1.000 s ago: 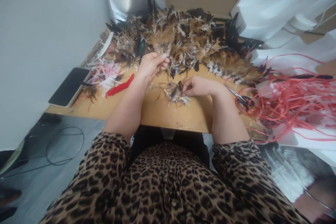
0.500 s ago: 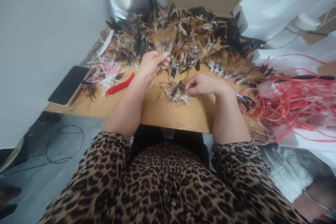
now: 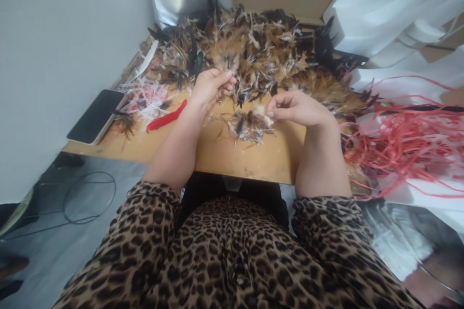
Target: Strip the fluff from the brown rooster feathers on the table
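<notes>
My left hand (image 3: 216, 88) pinches the base of a fanned bunch of brown feathers (image 3: 227, 53), held up in front of the big pile. Between the thumb and fingertips of my right hand (image 3: 295, 107) is a pale, fluffy feather (image 3: 260, 112). Below it, on the wooden table (image 3: 221, 152), lies a small heap of loose brown and whitish feather bits (image 3: 243, 133). A large heap of brown, black and white feathers (image 3: 268, 53) spreads behind both hands.
A red bundle of thread (image 3: 166, 117), white and pink strips (image 3: 148, 96) and a phone (image 3: 96, 117) lie on the left. Tangled red ribbons (image 3: 409, 147) fill the right side, near a white machine (image 3: 366, 19). Part of another person's arm (image 3: 431, 275) shows at the lower right.
My right hand has risen slightly and moved right from the small heap, and a pale feather now shows in its fingertips. The left hand has stayed in place with its feather bunch.
</notes>
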Motion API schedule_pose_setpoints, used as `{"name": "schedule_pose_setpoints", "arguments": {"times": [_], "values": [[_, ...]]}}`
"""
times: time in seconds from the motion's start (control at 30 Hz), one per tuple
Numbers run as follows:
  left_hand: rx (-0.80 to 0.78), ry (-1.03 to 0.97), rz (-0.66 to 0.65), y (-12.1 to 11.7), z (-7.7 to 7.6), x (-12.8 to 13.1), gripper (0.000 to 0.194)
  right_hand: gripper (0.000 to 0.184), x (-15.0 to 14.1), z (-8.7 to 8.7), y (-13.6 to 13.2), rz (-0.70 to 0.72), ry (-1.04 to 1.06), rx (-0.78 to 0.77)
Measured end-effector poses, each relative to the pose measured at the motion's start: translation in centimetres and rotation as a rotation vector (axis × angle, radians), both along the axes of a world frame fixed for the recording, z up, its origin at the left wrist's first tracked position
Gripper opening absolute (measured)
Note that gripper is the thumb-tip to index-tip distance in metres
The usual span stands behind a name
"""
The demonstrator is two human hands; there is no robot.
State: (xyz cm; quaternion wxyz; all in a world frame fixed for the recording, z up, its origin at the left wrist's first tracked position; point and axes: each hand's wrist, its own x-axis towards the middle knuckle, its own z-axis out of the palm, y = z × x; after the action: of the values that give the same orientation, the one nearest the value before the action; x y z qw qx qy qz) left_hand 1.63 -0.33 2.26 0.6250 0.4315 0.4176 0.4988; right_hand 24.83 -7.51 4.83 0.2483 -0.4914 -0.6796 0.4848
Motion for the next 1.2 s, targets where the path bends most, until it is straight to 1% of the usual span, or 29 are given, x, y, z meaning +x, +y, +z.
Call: {"name": "schedule_pose_setpoints", "arguments": {"times": [0.07,0.17,0.23,0.3,0.4,0.47,0.57,0.63,0.73,0.83,0.93,1.03,1.1,1.13,1.2], "values": [[-0.026,-0.023,0.013,0.0,0.1,0.0,0.019,0.018,0.1,-0.1,0.0,-0.026,0.041,-0.031],[-0.048,-0.045,0.019,0.0,0.2,0.0,0.019,0.023,-0.7,-0.6,0.2,0.005,0.015,-0.094],[-0.035,-0.045,0.009,0.1,0.1,-0.1,0.018,0.026,-1.4,-0.8,0.4,0.01,-0.002,-0.107],[-0.005,-0.038,-0.004,0.2,0.0,-0.1,0.018,0.031,-2.1,-1.0,0.4,-0.026,0.03,-0.07],[0.033,-0.023,-0.012,0.4,-0.3,-0.1,0.019,0.039,-2.8,-1.2,0.4,-0.109,0.126,0.032],[0.044,-0.012,-0.01,0.5,-0.4,-0.1,0.019,0.041,-3.2,-1.5,0.4,-0.149,0.172,0.063],[0.048,0.007,-0.001,0.5,-0.3,-0.1,0.019,0.039,-3.9,-2.2,0.6,-0.204,0.189,0.059],[0.054,0.008,0.007,0.5,-0.3,-0.1,0.019,0.034,-4.5,-2.6,0.7,-0.245,0.155,0.078],[0.073,-0.003,0.012,0.5,-0.3,-0.1,0.02,0.025,-5.6,-2.2,0.3,-0.264,0.078,0.17],[0.065,0.032,0.018,0.2,-0.5,0.1,0.022,0.018,-6.9,-0.7,-0.5,-0.182,-0.001,0.317],[0.054,0.089,0.003,0.0,-0.4,0.3,0.023,0.015,-8.5,0.8,-0.7,-0.013,-0.125,0.434],[0.112,0.08,0.035,0.1,-0.1,0.1,0.022,0.013,-10.1,1.2,-0.2,0.208,-0.383,0.434],[0.13,0.09,0.075,0.3,0.0,-0.1,0.021,0.015,-10.9,1.3,0.1,0.309,-0.573,0.399],[0.128,0.096,0.092,0.4,0.0,-0.2,0.021,0.016,-11.3,1.4,0.1,0.346,-0.629,0.384],[0.107,0.104,0.107,0.5,-0.1,-0.3,0.021,0.017,-11.8,2.0,-0.1,0.395,-0.628,0.381]]}}
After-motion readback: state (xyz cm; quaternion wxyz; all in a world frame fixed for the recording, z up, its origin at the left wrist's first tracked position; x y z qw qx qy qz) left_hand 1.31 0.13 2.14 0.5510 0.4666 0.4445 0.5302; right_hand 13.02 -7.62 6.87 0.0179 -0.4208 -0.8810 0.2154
